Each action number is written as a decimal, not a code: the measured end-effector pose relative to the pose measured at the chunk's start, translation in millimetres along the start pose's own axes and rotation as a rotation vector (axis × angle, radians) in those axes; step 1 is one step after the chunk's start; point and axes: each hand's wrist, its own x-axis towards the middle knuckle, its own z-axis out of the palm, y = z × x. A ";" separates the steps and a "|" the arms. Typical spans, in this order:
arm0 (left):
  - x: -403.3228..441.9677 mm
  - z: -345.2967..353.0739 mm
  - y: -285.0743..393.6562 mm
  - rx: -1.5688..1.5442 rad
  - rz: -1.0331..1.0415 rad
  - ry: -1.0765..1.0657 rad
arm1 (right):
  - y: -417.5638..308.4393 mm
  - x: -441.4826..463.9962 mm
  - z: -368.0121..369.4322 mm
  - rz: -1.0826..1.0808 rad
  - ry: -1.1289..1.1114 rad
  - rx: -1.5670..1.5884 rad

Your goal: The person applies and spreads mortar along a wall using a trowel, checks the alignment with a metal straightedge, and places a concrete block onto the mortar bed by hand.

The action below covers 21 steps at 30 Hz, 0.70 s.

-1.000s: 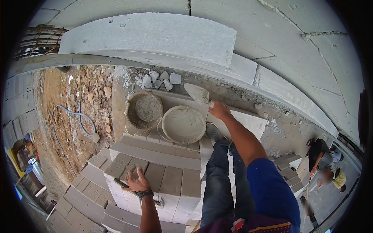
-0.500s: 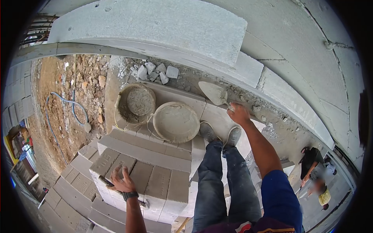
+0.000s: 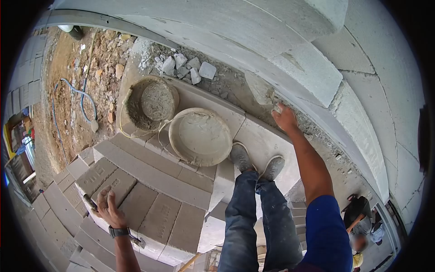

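My right hand (image 3: 284, 119) is closed on the handle of a trowel. The trowel's mortar-smeared blade (image 3: 259, 88) points up and left, close against the pale block wall (image 3: 312, 68). My left hand (image 3: 110, 210), with a watch on the wrist, rests on a stack of grey blocks (image 3: 158, 216), fingers bent but apart. A slim tool with a dark handle (image 3: 90, 202) and a metal end (image 3: 139, 242) passes beneath that hand. Beside my shoes stands a bucket of wet mortar (image 3: 204, 133); a second bucket (image 3: 152, 102) with mortar inside stands to its left.
White rubble pieces (image 3: 188, 67) lie near the wall's foot. A blue hose (image 3: 84, 102) curls over the stony dirt at left. My shoes (image 3: 273, 168) stand on a block ledge (image 3: 260, 136). Other people (image 3: 360, 217) are lower right.
The view has shifted, with the wall looming larger. My right hand has moved the trowel nearer the wall face. My left hand stays on the block stack.
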 end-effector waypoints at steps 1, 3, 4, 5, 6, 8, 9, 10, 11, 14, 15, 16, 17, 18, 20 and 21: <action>-2.8 -0.7 -0.6 0.042 -0.031 0.002 | 9.7 -12.8 1.7 -0.022 0.036 -0.012; -2.0 2.6 -11.9 0.007 -0.067 0.020 | 13.3 -37.0 2.5 -0.037 0.079 -0.035; -3.6 2.7 -14.7 0.012 -0.047 0.039 | 10.9 -49.8 1.4 -0.029 0.083 -0.046; -3.7 3.9 -16.5 0.016 -0.024 0.061 | 7.2 -51.8 -1.9 -0.021 0.092 -0.053; -5.9 4.1 -16.3 0.063 0.022 0.070 | -0.3 -50.8 -5.9 -0.036 0.026 -0.085; -5.5 1.1 -13.1 0.055 0.005 0.052 | -16.3 -43.7 -7.1 -0.062 -0.098 -0.139; -3.3 1.1 -12.8 0.055 -0.002 0.047 | -22.8 -32.3 -2.6 -0.053 -0.095 -0.138; -2.5 2.2 -15.7 0.052 -0.002 0.056 | -28.7 -16.8 6.8 -0.043 -0.099 -0.137; -3.6 3.7 -19.8 0.055 -0.003 0.060 | -31.8 -2.4 18.0 -0.030 -0.110 -0.136; -4.7 2.0 -15.1 0.035 -0.019 0.048 | -43.1 42.7 27.0 -0.044 -0.049 -0.171; -3.9 0.6 -12.5 0.021 -0.029 0.045 | -45.6 41.8 22.9 -0.055 -0.040 -0.152; -3.3 -1.1 -14.7 -0.018 -0.029 0.015 | -46.0 33.4 16.0 -0.063 -0.034 -0.133; -4.0 -3.9 -14.4 -0.038 -0.034 0.014 | -48.2 22.5 7.1 -0.069 -0.021 -0.115; -2.7 -4.8 -9.9 -0.067 -0.038 0.024 | -43.3 11.0 8.9 -0.046 0.015 -0.129; -2.6 -6.7 -2.9 -0.128 -0.083 0.029 | -20.5 -16.0 25.3 -0.035 0.086 -0.142; -1.6 -7.7 -2.9 -0.128 -0.076 0.035 | -30.9 -24.8 22.8 -0.043 0.123 -0.133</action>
